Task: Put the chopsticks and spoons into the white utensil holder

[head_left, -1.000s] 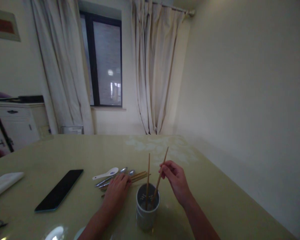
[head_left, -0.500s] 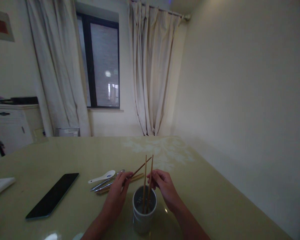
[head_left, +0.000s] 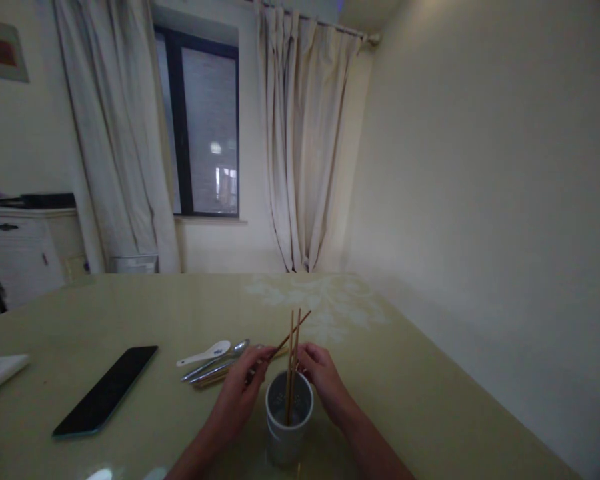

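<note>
A grey cylindrical utensil holder (head_left: 286, 445) with a perforated bottom stands upright in front of me. Two wooden chopsticks (head_left: 288, 390) stand in it, close together and nearly upright. My left hand (head_left: 243, 377) is closed on another chopstick (head_left: 281, 347), which slants up to the right and crosses the standing pair. At the holder's right rim, my right hand (head_left: 323, 373) has its fingertips pinched against the right-hand standing chopstick; the exact grip is partly hidden. Beyond my left hand lie a white spoon (head_left: 215, 351), metal spoons (head_left: 240, 347) and more chopsticks (head_left: 213, 379), partly covered by that hand.
A dark phone (head_left: 107, 390) lies on the glossy greenish table (head_left: 405, 400) to the left. A white item (head_left: 3, 371) rests at the far left edge. A wall (head_left: 480, 233) runs along the table's right side; curtains and a window are behind it.
My left hand has moved slightly right with its chopstick. The right-hand standing chopstick has shifted left, nearer the other one, and my right hand has turned a little with it.
</note>
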`<control>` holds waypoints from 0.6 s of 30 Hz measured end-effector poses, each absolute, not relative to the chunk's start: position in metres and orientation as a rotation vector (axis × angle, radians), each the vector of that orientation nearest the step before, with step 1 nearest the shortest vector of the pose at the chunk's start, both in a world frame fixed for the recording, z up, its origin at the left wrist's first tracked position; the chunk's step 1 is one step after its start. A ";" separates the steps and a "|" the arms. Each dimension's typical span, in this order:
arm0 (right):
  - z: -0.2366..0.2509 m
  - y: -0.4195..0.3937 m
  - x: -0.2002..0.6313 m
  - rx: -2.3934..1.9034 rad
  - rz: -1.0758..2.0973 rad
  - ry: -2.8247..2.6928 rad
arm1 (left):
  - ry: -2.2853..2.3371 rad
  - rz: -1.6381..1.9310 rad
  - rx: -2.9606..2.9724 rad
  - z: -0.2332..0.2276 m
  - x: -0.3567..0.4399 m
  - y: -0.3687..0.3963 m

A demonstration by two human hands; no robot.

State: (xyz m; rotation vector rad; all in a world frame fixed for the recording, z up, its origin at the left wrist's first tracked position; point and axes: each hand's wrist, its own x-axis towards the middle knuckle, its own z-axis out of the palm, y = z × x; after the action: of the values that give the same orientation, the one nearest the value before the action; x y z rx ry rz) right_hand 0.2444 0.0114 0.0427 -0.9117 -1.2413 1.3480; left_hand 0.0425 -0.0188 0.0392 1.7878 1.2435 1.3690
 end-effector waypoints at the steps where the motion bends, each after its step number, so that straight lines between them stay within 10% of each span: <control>1: 0.042 0.012 0.244 -0.910 1.352 -1.254 | 1.207 1.351 1.806 0.040 0.043 -0.020; 18: 0.091 0.020 0.306 -0.771 0.760 -0.856 | 1.794 1.053 2.182 0.018 0.008 0.002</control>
State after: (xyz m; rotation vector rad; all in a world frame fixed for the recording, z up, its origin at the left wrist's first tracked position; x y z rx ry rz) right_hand 0.3065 0.0197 0.0908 -0.7708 -0.8561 0.7601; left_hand 0.0083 0.0018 0.0182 2.1821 1.7945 1.0530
